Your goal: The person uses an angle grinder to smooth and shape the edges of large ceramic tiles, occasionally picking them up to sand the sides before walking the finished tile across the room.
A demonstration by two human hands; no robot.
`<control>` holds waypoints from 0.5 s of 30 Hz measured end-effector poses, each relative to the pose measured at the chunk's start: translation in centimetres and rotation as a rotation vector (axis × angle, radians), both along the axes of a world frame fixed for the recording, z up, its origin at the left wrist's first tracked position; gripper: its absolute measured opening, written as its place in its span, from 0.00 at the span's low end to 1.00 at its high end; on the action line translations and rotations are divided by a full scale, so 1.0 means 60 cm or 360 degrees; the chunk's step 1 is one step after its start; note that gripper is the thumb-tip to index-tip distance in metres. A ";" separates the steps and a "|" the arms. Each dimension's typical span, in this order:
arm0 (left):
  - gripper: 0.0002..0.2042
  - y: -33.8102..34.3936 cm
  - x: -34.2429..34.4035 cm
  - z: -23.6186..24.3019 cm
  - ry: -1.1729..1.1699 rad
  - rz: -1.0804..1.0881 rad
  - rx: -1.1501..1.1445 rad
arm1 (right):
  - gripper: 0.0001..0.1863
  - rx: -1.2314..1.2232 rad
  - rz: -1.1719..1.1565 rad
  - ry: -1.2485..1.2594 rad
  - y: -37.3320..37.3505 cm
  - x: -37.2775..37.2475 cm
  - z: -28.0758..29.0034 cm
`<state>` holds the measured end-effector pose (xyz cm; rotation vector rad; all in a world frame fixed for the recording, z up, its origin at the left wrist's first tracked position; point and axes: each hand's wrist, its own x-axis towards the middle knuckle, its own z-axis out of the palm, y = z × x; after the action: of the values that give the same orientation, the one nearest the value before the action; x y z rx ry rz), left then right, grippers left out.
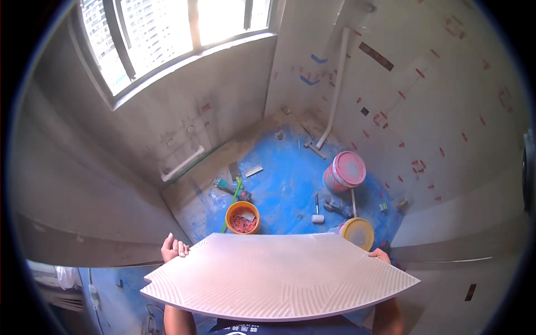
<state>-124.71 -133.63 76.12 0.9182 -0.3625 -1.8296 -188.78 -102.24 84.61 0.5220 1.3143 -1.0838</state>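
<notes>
A large tile is held level in front of my body. Its upward face carries pale adhesive combed into curved ridges, and a small notch is cut at its left corner. My left hand grips the far left edge, fingers bent over the rim. On the far right edge my right hand is closed, with only the knuckles and a few fingers showing. The tile hides both palms and most of my forearms.
An orange bucket of reddish material, a pink lidded bucket and a yellow-lidded bucket stand on the blue floor. A white-headed mallet and a power tool lie nearby. White pipes run along the walls beneath a window.
</notes>
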 end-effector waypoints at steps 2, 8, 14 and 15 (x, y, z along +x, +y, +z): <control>0.31 -0.048 -0.045 0.011 0.0017 0.0040 0.0001 | 0.27 -0.0042 0.0086 -0.0264 -0.058 -0.064 0.014; 0.32 -0.219 -0.151 -0.030 -0.0011 0.0018 -0.0028 | 0.25 0.0151 0.0239 0.0263 -0.290 -0.167 -0.007; 0.33 -0.351 -0.314 -0.098 0.0009 0.0196 0.0096 | 0.19 0.0064 0.0463 0.0277 -0.492 -0.429 -0.154; 0.33 -0.362 -0.313 -0.099 0.0022 0.0223 0.0099 | 0.18 0.0103 0.0492 0.0278 -0.561 -0.426 -0.144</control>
<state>-143.49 -155.35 70.19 0.9492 -0.2275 -1.7258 -214.36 -135.88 75.98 0.2632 1.5299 -0.8456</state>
